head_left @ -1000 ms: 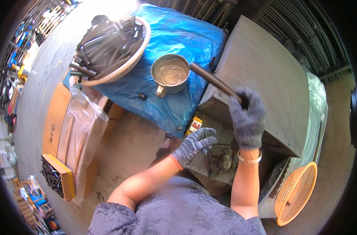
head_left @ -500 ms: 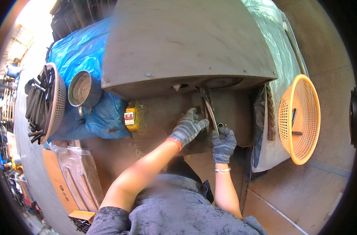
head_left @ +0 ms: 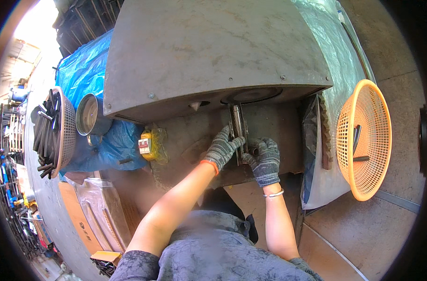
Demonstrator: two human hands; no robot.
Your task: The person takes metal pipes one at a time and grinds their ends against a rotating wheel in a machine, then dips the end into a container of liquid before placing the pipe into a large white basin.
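Observation:
A shiny metal tube [head_left: 238, 122] lies lengthwise in a narrow metal guide under the front edge of a grey machine housing [head_left: 213, 47]. My left hand [head_left: 222, 145], in a grey striped knit glove, presses its fingers and thumb around the tube and guide from the left. Close on the right, my gloved right hand [head_left: 265, 159] is curled, its thumb near the guide's lower end. Between its fingers shows the round, hollow end of a short metal tube [head_left: 254, 150]; the rest is hidden. A dark round disc [head_left: 253, 95] sits under the housing, beyond the guide.
An orange plastic basket [head_left: 386, 140] with a few dark tubes stands to the right. At left are a basket [head_left: 69, 133] heaped with black tubes, a metal pot [head_left: 100, 119] on blue plastic sheeting [head_left: 122, 152], and a yellow-wrapped switch [head_left: 150, 145]. Cardboard [head_left: 80, 220] leans below.
The tilted metal piece by my right hand no longer slants out; a tube now lies straight along the guide. My right hand has turned and closed in toward the left hand. The view has shifted slightly.

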